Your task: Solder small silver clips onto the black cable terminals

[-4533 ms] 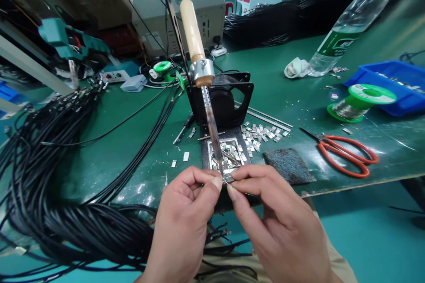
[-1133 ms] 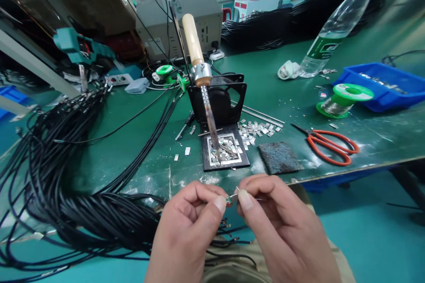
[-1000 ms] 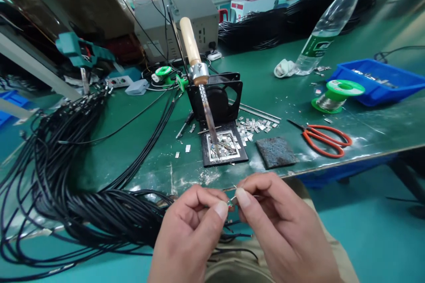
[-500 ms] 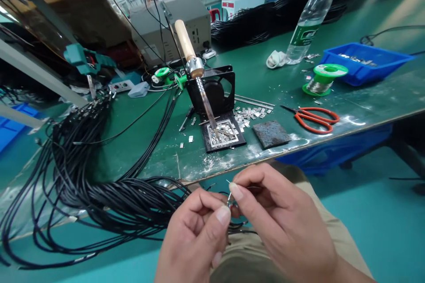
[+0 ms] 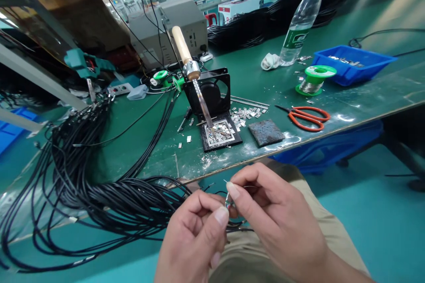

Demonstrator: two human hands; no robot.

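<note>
Fingers [image 5: 222, 215] around upright metal terminal [image 5: 228, 200]

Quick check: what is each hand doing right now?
Left hand: closed, pinching the small part with thumb and forefinger.
Right hand: closed, pinching the same small part from the other side.

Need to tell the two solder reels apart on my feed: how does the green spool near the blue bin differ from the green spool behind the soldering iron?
The green solder spool by the blue plastic bin looks larger and lies flat, silvery wire showing. The green spool behind the wooden-handled soldering iron looks smaller, sits farther back among black cables, its wire hidden. Both have green flanges and rest on the green bench.
</note>
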